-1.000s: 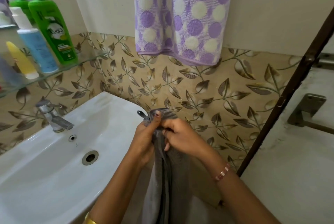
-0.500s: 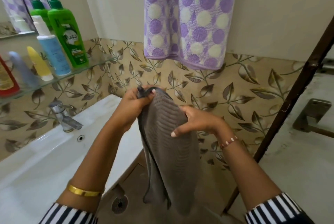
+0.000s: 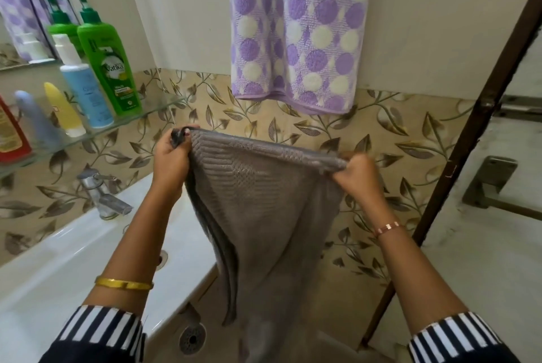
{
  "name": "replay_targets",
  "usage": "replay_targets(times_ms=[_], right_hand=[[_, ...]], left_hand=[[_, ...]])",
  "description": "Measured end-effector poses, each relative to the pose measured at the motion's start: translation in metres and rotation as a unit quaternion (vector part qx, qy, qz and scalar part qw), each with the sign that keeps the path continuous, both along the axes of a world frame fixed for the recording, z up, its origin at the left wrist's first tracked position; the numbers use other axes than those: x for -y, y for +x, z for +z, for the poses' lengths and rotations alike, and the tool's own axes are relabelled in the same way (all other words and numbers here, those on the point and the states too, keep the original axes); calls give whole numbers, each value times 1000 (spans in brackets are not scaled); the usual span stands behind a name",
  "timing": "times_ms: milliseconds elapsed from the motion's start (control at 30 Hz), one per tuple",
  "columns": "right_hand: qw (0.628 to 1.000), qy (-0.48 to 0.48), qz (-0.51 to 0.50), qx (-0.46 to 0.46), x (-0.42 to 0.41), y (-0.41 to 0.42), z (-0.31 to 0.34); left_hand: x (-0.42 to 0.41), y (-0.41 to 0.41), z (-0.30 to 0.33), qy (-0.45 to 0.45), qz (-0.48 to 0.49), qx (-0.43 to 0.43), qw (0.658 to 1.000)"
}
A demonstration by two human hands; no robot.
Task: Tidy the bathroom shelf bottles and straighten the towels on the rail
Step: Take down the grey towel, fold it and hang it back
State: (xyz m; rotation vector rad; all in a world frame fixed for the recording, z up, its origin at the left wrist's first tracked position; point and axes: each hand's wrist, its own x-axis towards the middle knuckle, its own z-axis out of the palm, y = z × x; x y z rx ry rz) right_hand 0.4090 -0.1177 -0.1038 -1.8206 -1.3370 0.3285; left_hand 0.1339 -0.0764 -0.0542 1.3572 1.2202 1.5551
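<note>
holding the grey towel (image 3: 264,216) at centre frame, your left hand (image 3: 171,157) and right hand (image 3: 356,175) each pinch a top corner, both grips closed on the cloth. the purple dotted towel (image 3: 299,31) hangs above; the green bottle (image 3: 108,60) stands on the glass shelf (image 3: 158,106), upper left.

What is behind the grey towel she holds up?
Around the grey towel show leaf-patterned tiles, the sink's edge and a floor drain. The wall and floor directly behind the cloth are covered.
</note>
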Motion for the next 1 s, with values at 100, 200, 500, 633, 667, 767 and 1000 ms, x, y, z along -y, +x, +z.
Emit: replay_targets(times_ms=[100, 200, 500, 633, 667, 767, 1000], right_hand=[[983, 148, -19, -104, 12, 1, 28], [993, 74, -5, -88, 13, -5, 23], [776, 4, 354, -522, 44, 14, 32], [861, 12, 124, -493, 22, -5, 26], [896, 32, 22, -442, 13, -14, 21], [908, 111, -98, -393, 1, -36, 10], [957, 197, 70, -202, 28, -104, 48]], left_hand=[[-4, -20, -13, 67, 64, -241, 966], [-7, -27, -30, 32, 118, -407, 905], [18, -47, -36, -163, -214, 103, 958], [13, -23, -41, -133, -108, -121, 978], [10, -19, -45, -108, -37, -225, 968], [10, -11, -49, -79, 60, -223, 970], [58, 44, -18, -6, -15, -47, 999]])
